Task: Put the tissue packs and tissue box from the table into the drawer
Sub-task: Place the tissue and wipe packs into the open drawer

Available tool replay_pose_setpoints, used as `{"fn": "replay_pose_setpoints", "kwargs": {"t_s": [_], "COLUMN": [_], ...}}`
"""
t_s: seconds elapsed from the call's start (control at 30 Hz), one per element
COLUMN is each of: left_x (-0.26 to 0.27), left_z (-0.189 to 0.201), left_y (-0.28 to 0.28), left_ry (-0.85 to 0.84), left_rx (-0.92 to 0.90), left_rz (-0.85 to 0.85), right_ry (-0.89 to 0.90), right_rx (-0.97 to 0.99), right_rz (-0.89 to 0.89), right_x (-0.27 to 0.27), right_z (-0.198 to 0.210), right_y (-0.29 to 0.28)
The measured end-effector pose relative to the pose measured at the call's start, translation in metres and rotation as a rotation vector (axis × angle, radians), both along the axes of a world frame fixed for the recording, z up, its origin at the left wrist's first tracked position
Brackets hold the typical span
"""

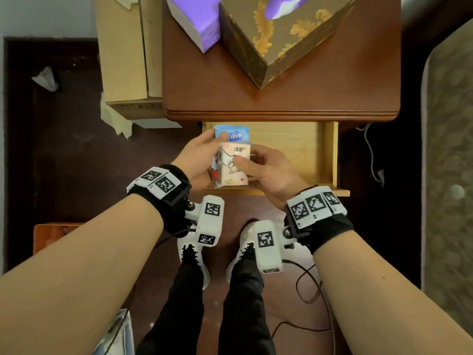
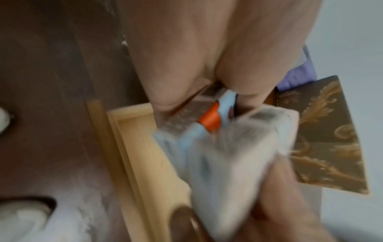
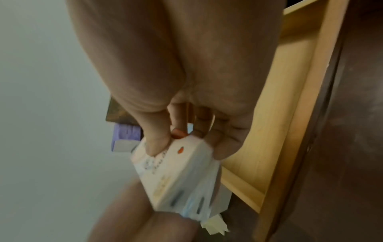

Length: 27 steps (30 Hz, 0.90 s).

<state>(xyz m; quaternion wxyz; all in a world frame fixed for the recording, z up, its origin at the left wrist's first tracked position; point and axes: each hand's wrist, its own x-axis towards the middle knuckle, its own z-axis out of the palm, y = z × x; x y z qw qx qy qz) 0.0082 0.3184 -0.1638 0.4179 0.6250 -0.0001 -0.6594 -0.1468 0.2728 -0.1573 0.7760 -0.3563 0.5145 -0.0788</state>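
— Tissue packs first: where are they?

— Both are in my hands, stacked, above the open drawer (image 1: 294,139) near its left wall. The cream tissue pack (image 1: 234,165) lies on top; the blue tissue pack (image 1: 231,134) sticks out past it toward the table (image 1: 320,98).

— How do your hands hold them?

— My left hand (image 1: 197,160) is curled round the left side of the stack, thumb on the blue pack. My right hand (image 1: 268,170) grips the right side, thumb pressed on the cream pack's face, fingers underneath. The wrist views are blurred, but the right one shows my thumb and fingers pinching the cream pack's end.

— Are the packs touching the drawer floor?

— I cannot tell; my hands cover the lower edge.

— And the tissue box?

— The brown tissue box (image 1: 281,34) with gold leaves stands on the table, well behind the drawer, turned at an angle. The purple tissue pack (image 1: 197,19) lies just to its left, touching it.

— Anything else around the drawer?

— Cardboard boxes (image 1: 128,52) stand left of the table, and my white shoes (image 1: 245,242) are on the floor in front of the drawer.
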Motion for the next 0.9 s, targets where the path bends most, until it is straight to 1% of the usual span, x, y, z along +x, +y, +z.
{"fn": "replay_pose_setpoints", "kwargs": {"t_s": [0.1,0.17,0.23,0.33,0.43,0.5,0.6,0.67,0.73,0.8,0.9], "left_x": [-0.001,-0.001,-0.002,-0.003,-0.006,-0.003,0.017,0.032,0.041,0.045,0.046], "left_z": [-0.003,-0.005,-0.007,-0.006,0.0,0.001,-0.014,-0.022,-0.031,-0.045,-0.067], "left_y": [-0.005,-0.006,-0.006,-0.007,-0.008,-0.007,0.002,0.016,0.034,0.053,0.075], "left_ry": [0.045,0.092,0.157,0.124,0.006,-0.15,-0.411,-0.474,-0.438,-0.35,-0.251], "left_rx": [0.058,0.119,0.163,0.158,0.148,0.145,0.246,0.335,0.407,0.451,0.447], "left_rz": [0.094,0.135,0.161,0.205,0.19,0.161,0.132,0.156,0.149,0.127,0.033], "right_ry": [0.063,0.071,0.052,0.022,0.003,0.004,0.061,0.142,0.259,0.357,0.408], "right_rx": [-0.04,-0.056,-0.033,0.041,0.117,0.15,0.132,0.087,0.043,0.025,0.023], "right_rz": [-0.042,-0.013,-0.009,-0.023,0.004,0.012,-0.07,-0.128,-0.123,-0.096,-0.051], "right_x": [0.004,0.004,0.005,0.006,0.006,0.007,0.007,0.01,0.018,0.034,0.063], "right_z": [-0.003,-0.006,-0.006,-0.006,-0.006,-0.008,-0.015,-0.031,-0.052,-0.078,-0.114], "right_y": [-0.004,-0.005,-0.003,0.0,0.001,0.0,-0.008,-0.018,-0.028,-0.036,-0.043]}}
